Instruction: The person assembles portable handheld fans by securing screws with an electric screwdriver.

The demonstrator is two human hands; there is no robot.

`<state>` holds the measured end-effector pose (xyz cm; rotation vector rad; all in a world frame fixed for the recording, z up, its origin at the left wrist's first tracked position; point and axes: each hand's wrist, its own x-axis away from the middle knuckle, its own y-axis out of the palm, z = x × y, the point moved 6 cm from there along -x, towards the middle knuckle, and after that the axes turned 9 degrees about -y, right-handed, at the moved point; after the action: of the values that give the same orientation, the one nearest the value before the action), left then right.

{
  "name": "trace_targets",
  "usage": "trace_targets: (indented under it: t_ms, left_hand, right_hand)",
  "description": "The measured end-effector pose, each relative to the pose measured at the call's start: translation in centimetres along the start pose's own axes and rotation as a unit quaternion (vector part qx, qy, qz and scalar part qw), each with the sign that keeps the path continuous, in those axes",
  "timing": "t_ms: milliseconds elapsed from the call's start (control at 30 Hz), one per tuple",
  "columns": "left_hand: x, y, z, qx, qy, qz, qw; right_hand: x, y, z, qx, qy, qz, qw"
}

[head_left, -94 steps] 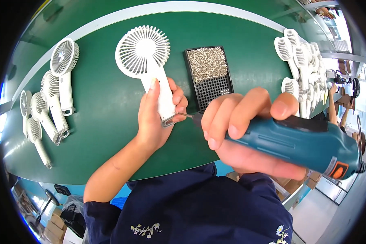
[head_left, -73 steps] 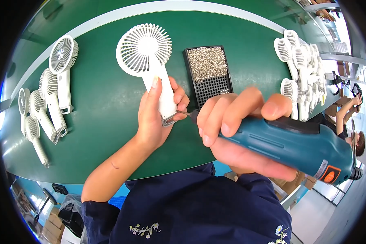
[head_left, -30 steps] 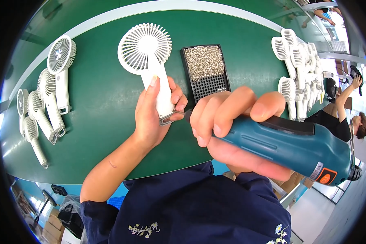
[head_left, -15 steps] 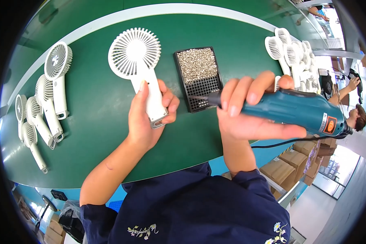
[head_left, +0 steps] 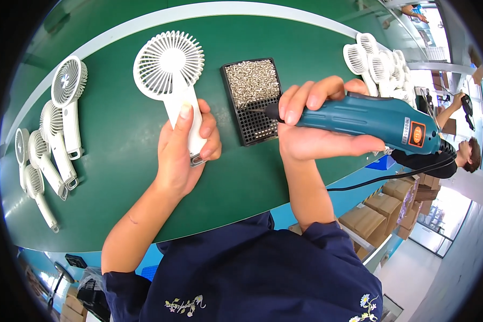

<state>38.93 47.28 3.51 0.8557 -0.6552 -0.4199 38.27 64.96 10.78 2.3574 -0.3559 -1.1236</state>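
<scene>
My left hand (head_left: 185, 137) is closed round the handle of a white handheld fan (head_left: 169, 67), its round slatted head pointing away from me. In my right hand (head_left: 319, 121) lies a teal electric screwdriver (head_left: 365, 121), held sideways with its black nose and thin bit to the left. That bit is over a black screw tray (head_left: 245, 134), at the holed part. Loose silvery screws (head_left: 252, 80) fill the tray's far part, and some more sit in holes near its front. I cannot tell whether the bit touches anything.
Several white fans (head_left: 67, 129) lie along the left of the green table (head_left: 225, 193). More fans (head_left: 381, 67) are heaped at the far right. A black cord (head_left: 386, 177) trails from the screwdriver. Cardboard boxes (head_left: 378, 209) stand beyond the table's right, near another person (head_left: 440, 161).
The screwdriver has shifted slightly left and up, and its bit now reaches over the tray's holes. My left hand has tilted the fan a little. The other person has come further into view.
</scene>
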Motion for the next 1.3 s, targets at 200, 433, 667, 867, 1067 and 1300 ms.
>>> trace_targets:
  t_ms: [200, 433, 667, 867, 1067, 1300]
  left_hand:
    - [0.0, 0.0, 0.1, 0.007, 0.001, 0.002, 1.000]
    - [0.0, 0.0, -0.2, -0.022, 0.004, -0.010, 1.000]
    - [-0.2, 0.1, 0.0, -0.043, 0.050, 0.014, 0.998]
    - [-0.2, 0.5, -0.4, -0.121, 0.036, 0.002, 0.992]
    - [-0.3, 0.7, -0.6, -0.146, 0.029, 0.010, 0.989]
    - [-0.1, 0.5, -0.8, -0.130, 0.021, 0.022, 0.991]
  right_hand:
    - [0.3, -0.4, 0.6, 0.005, -0.004, 0.003, 1.000]
    - [-0.6, -0.5, -1.2, 0.036, -0.017, 0.070, 0.997]
    - [-0.7, 0.7, -2.3, -0.089, 0.035, 0.088, 0.991]
    - [-0.7, 0.5, -2.9, -0.149, 0.055, 0.117, 0.980]
    - [-0.7, 1.0, -2.7, -0.131, 0.056, 0.053, 0.988]
    - [-0.2, 0.6, -2.4, -0.133, 0.061, 0.114, 0.983]
